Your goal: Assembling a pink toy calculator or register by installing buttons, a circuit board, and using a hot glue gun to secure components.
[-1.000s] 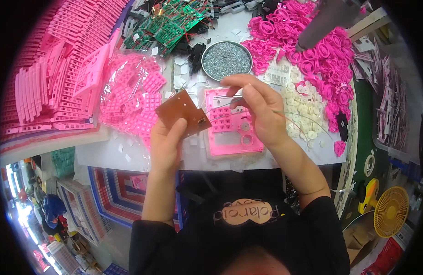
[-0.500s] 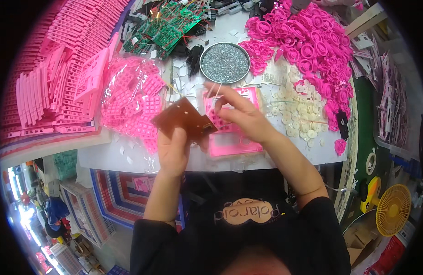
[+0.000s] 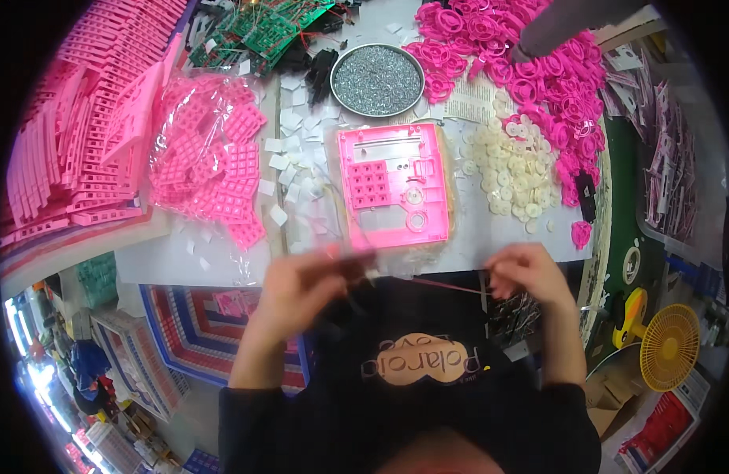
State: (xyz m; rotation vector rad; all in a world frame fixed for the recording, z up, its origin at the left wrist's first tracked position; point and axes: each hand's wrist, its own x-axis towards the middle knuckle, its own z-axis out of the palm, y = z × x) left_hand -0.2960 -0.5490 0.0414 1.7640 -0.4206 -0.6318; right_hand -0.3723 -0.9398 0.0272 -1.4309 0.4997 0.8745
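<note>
My left hand [image 3: 289,292] is closed on a brown circuit board [image 3: 356,263], seen nearly edge-on and smeared by motion. The hand is over the table's front edge. My right hand [image 3: 526,272], fingers pinched, is off to the right at about the same height. A thin reddish wire [image 3: 451,285] runs taut from near the board to its fingertips. Beyond my hands a pink plastic casing [image 3: 437,166] lies open side up on a pad, with a pink keypad [image 3: 370,185] and round white parts set inside.
A round tray [image 3: 333,88] of small screws stands behind the casing. Green circuit boards [image 3: 274,31], bagged pink keypads [image 3: 206,150], stacked pink casings [image 3: 72,150], white discs [image 3: 514,170] and pink rings [image 3: 530,87] surround it. A dark grey rod-shaped tool [image 3: 570,28] hangs at upper right.
Both hands have come down toward me and apart, my right hand to the right, stretching the wire. The board has tilted edge-on. The casing is uncovered, and the grey tool has appeared.
</note>
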